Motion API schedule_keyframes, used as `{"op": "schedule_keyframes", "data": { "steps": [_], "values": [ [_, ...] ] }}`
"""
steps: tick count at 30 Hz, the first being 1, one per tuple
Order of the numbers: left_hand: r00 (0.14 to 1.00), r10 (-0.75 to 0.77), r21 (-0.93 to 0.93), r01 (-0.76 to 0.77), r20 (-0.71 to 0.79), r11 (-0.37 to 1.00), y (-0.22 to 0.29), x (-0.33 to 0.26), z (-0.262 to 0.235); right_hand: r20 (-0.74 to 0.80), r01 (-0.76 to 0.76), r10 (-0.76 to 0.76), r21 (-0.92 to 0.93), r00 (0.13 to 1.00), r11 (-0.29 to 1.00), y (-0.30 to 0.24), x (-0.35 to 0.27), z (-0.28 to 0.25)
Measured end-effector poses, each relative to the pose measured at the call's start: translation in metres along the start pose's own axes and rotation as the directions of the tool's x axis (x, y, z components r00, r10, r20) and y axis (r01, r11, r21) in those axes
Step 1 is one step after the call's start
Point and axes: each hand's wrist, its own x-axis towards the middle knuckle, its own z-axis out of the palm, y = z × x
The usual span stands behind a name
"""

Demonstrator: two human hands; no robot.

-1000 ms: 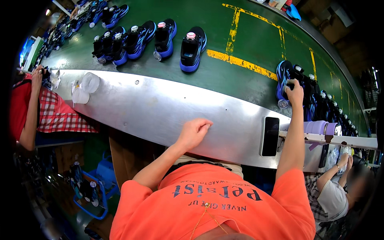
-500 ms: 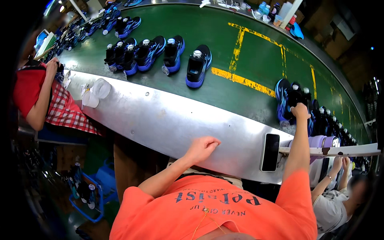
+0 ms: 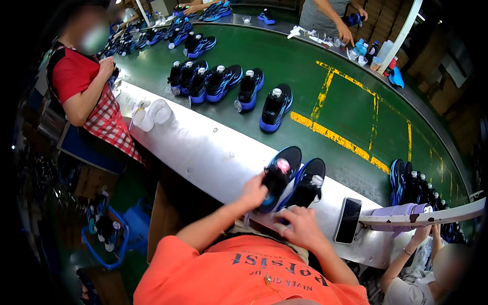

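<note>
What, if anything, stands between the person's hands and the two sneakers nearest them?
Nothing visible does. The left hand is at the side of the left sneaker, the right hand near the heel of the right sneaker; contact there is unclear. The smartphone lies off to the right.

Desk: long green top (image 3: pixel 351 107), faintly glossy; worn yellow painted lines (image 3: pixel 335 139) mark out box shapes. Bare metal ledge (image 3: pixel 195 147) along its near side, screw heads visible, glare strong in patches. Dark grey strip along the far rim, curved by the lens. White post (image 3: pixel 403 33) at upper right, leaning in view; chipped white bar (image 3: pixel 442 216) juts in at right. Floor green where seen at lower left, with a blue plastic seat (image 3: pixel 136 223). Brown cartons (image 3: pixel 394 25) stacked beyond; corners dim, detail lost.
</note>
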Motion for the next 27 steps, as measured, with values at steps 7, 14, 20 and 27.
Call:
{"op": "schedule_keyframes", "data": {
  "steps": [7,14,20,27],
  "values": [
    [0.876,0.455,0.283,-0.402,-0.158,0.871,0.054,0.029,-0.042,0.059,0.059,-0.098,0.467,0.993,0.882,-0.015,0.004,-0.024],
    [0.950,0.300,0.236,-0.311,0.083,0.921,0.052,-0.070,-0.005,-0.183,0.027,0.049,0.390,0.982,0.920,0.053,0.010,-0.034],
    [0.907,0.386,0.139,-0.410,0.170,0.902,0.062,-0.045,0.003,0.077,0.060,-0.117,0.519,0.990,0.852,0.066,-0.012,-0.058],
    [0.921,0.385,0.219,-0.388,0.059,0.895,0.060,-0.042,0.030,-0.026,-0.062,0.075,0.328,0.997,0.943,0.080,0.007,-0.038]
  ]
}}
